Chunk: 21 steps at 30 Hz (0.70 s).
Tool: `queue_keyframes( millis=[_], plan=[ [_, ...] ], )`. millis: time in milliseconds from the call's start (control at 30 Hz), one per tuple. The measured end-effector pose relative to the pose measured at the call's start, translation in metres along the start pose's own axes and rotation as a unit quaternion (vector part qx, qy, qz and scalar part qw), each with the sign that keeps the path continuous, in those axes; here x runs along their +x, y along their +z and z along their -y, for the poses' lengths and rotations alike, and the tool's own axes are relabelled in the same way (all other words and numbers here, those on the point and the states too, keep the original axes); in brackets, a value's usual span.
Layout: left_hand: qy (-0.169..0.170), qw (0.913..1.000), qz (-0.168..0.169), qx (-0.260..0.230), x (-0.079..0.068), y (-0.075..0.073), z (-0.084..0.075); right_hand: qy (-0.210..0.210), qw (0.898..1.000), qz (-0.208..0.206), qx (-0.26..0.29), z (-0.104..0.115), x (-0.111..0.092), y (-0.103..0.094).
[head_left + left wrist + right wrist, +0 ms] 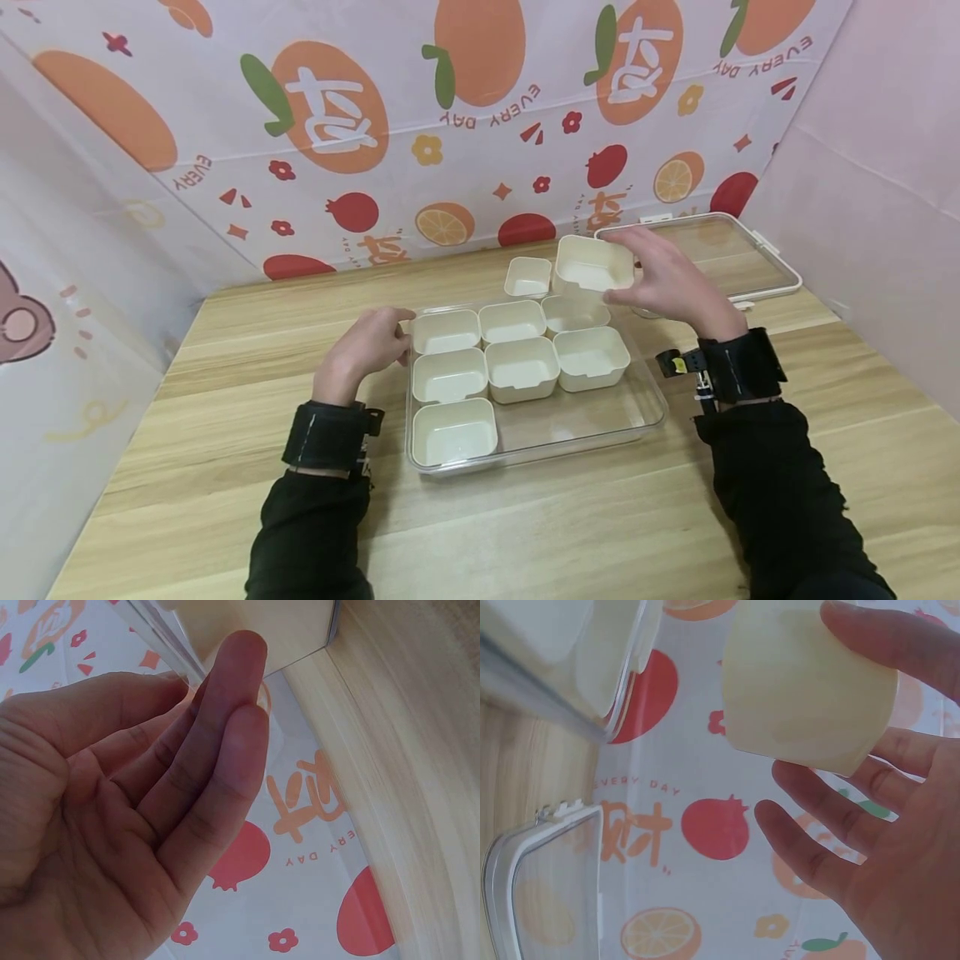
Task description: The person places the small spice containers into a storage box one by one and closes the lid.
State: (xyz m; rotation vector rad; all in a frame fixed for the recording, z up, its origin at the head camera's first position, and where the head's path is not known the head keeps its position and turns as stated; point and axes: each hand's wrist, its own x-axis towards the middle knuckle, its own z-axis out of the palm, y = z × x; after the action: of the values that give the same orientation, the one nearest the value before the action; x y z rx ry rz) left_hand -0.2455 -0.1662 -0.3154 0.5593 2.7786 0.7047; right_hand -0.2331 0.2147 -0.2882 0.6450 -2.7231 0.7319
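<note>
My right hand (670, 277) pinches a cream plastic cup (592, 265) with rounded corners between thumb and fingers, raised over the far right part of a clear tray (540, 451). In the right wrist view the thumb presses one side of this cup (810, 690), and two fingers stretch out below it. My left hand (369, 346) is at the tray's far left corner. The left wrist view has its thumb and curled forefinger at the tray wall (300, 634), pinching the edge. Several cream cups (522, 367) stand in rows inside the tray, filling its back and left.
Another cream cup (528, 275) stands behind the tray. A clear lid with a white rim (776, 287) lies at the back right of the wooden table (247, 392). A fruit-print cloth (480, 167) hangs close behind the table.
</note>
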Motion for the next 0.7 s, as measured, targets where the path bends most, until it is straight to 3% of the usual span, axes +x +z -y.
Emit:
queue_keyframes(
  millis=[200,700],
  plan=[
    [0.002,1.0000,0.001,0.000,0.002,0.000,-0.001,-0.010,1.000,-0.004,0.004,0.010,-0.008,-0.001],
    [0.003,1.0000,0.000,0.001,0.000,-0.002,-0.001,0.000,0.999,0.042,0.026,0.027,-0.020,-0.001]
  ],
)
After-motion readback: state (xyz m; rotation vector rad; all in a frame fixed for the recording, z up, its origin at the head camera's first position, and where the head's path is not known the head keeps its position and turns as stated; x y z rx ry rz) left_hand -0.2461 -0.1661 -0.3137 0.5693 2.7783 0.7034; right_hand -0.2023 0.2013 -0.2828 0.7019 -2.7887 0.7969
